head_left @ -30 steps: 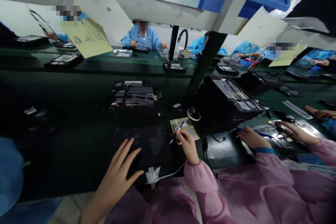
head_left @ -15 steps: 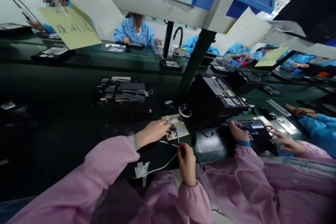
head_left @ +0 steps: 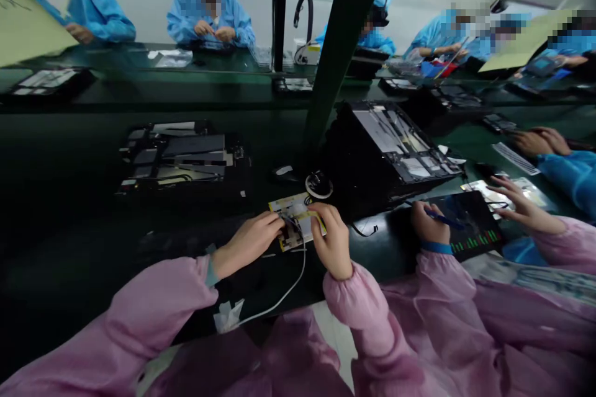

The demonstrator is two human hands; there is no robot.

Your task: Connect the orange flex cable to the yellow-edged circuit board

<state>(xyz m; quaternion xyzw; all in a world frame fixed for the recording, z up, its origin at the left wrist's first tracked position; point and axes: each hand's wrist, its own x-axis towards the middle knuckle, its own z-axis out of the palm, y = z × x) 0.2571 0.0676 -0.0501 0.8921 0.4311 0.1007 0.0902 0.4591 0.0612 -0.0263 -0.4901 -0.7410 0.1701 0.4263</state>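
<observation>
A flat pale pack with yellow edges (head_left: 317,237) lies on the dark bench in front of me, with small circuit parts along its left side. My left hand (head_left: 254,237) reaches over that side, its fingertips pressed together on something too small to make out. A thin white cable (head_left: 298,282) rises from the bench edge and ends by these fingertips. At the pack's right edge is my right hand (head_left: 334,239), thumb and forefinger curved around the yellow border. Its other fingers are partly hidden. White tape (head_left: 228,316) fixes the cable at the bench's front edge.
Stacks of dark device parts stand at left (head_left: 186,155) and right (head_left: 393,142). Between them are a black mouse (head_left: 284,172) and a coiled cable (head_left: 319,185). On my right, a co-worker's hands (head_left: 431,223) work over a lit tablet (head_left: 470,223). A green post (head_left: 333,43) rises ahead.
My right hand has let go of the white cable and moved up to the pack's right edge. My left hand stays at the circuit parts. The co-worker's tablet screen now shows coloured bars.
</observation>
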